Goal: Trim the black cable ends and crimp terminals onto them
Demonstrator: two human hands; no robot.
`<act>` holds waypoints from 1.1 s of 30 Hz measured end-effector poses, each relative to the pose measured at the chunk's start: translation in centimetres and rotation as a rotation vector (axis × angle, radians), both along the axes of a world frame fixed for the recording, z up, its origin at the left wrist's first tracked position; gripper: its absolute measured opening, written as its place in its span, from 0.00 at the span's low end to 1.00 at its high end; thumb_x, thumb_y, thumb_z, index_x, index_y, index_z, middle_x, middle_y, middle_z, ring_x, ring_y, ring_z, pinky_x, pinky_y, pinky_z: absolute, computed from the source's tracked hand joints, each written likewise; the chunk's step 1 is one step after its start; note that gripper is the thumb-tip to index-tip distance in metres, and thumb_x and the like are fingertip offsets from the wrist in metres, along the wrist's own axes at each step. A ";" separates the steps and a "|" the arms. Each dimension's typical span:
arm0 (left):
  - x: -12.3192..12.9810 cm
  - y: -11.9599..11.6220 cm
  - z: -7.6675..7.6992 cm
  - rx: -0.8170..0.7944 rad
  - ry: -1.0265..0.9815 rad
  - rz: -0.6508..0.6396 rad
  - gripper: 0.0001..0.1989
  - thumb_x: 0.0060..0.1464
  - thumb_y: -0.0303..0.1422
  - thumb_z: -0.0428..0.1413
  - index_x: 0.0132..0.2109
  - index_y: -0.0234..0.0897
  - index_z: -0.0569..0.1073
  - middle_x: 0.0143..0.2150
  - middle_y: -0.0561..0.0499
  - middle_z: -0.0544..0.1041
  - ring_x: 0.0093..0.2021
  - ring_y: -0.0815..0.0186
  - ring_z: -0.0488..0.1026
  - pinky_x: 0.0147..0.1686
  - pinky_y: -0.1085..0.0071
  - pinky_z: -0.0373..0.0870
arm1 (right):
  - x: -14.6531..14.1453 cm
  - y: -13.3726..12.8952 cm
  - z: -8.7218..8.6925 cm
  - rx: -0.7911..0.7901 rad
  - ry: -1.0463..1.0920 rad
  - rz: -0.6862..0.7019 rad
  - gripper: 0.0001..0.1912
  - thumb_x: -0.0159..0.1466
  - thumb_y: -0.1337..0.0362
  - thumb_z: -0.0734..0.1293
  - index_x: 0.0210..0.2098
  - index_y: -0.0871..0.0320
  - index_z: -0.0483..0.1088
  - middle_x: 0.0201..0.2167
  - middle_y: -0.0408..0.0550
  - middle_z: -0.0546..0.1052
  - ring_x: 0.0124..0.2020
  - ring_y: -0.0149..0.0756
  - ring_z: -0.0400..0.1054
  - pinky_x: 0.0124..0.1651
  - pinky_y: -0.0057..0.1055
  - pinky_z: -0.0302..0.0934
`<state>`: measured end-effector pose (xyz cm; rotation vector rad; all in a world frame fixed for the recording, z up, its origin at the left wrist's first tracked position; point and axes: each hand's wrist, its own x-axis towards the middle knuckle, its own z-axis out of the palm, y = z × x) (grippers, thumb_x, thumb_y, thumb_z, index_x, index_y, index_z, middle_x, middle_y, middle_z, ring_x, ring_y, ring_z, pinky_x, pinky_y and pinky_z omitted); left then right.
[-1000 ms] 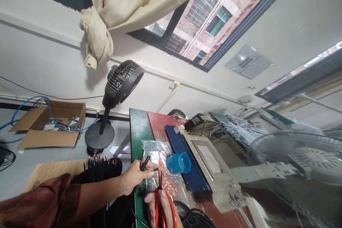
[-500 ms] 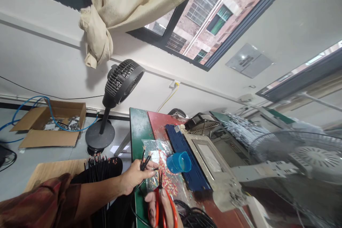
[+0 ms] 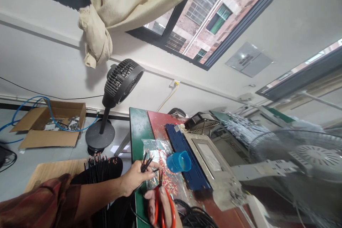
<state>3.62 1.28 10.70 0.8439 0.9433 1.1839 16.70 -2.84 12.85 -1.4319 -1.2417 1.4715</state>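
Note:
Pinched in my left hand [image 3: 136, 178] are several black cables [image 3: 145, 165] whose stripped ends point up and away, over the green table edge. My right hand [image 3: 160, 205] is wrapped round red-handled scissors [image 3: 157, 208], their dark blades pointing up beside the cable that sticks out toward them from my left fingers. Under and beyond the blades lies a clear plastic bag [image 3: 165, 181] scattered with small red and yellow bits. A blue cup [image 3: 179, 162] lies on its side just past it.
Coiled black cable [image 3: 193, 215] lies right of my right hand. Beyond the cup are a blue panel [image 3: 187, 156] and a beige machine [image 3: 211, 156]. More black cables [image 3: 97, 167] rest at my lap. A fan [image 3: 121, 82] and cardboard box [image 3: 58, 124] stand on the floor.
The stripped cable ends in my left hand have shifted and spread slightly. My right hand and the scissors have barely moved.

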 end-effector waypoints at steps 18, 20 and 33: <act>0.3 -1.2 1.5 -0.086 0.031 -0.046 0.25 0.36 0.41 0.64 0.42 0.29 0.77 0.31 0.50 0.73 0.33 0.66 0.66 0.39 0.70 0.61 | 4.1 2.5 1.0 0.179 0.104 -0.226 0.21 0.53 0.44 0.66 0.24 0.58 0.68 0.14 0.40 0.65 0.15 0.28 0.57 0.19 0.25 0.51; 0.4 -1.3 1.7 -0.083 0.009 -0.042 0.26 0.35 0.41 0.65 0.42 0.29 0.76 0.29 0.51 0.71 0.32 0.68 0.65 0.38 0.71 0.61 | 3.4 2.2 0.6 0.207 -0.024 -0.182 0.22 0.49 0.46 0.69 0.26 0.61 0.72 0.16 0.42 0.69 0.19 0.31 0.62 0.24 0.27 0.56; 0.7 -2.1 2.3 -0.072 0.008 -0.076 0.22 0.34 0.37 0.65 0.39 0.31 0.77 0.22 0.56 0.65 0.26 0.72 0.60 0.29 0.75 0.56 | 2.3 1.7 -0.9 0.193 -0.054 -0.234 0.22 0.46 0.49 0.72 0.32 0.61 0.75 0.31 0.51 0.78 0.37 0.43 0.71 0.44 0.35 0.62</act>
